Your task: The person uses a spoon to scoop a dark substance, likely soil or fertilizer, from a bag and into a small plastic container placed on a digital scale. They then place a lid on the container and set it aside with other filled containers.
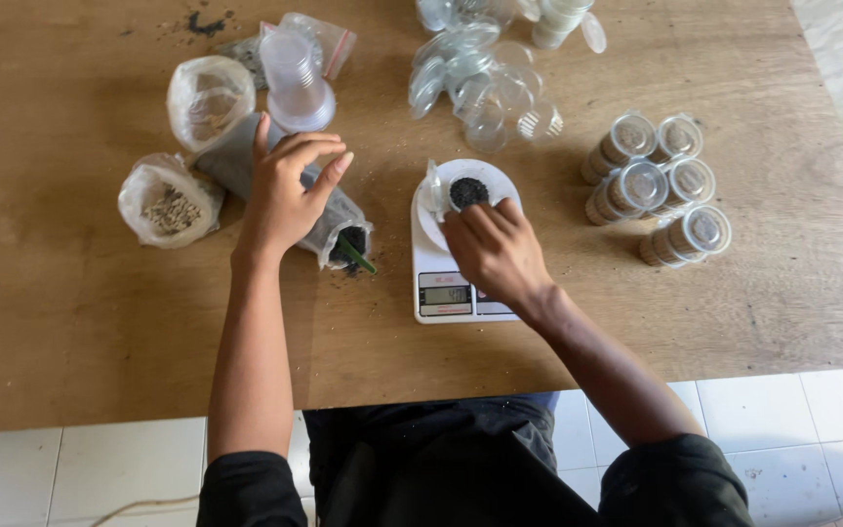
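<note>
Your right hand (pixel 495 249) curls over the small cup of dark grains (pixel 467 192) on the white scale (pixel 441 263); whether it grips, you cannot tell. Your left hand (pixel 285 195) rests half open, holding nothing, on the lying plastic bag (pixel 339 226).

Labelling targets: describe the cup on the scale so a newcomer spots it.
On the brown wooden table, find the white digital kitchen scale at centre. The small clear plastic cup sits on its round platform, touched by the right hand; it alone is open, holding dark grains.
</note>
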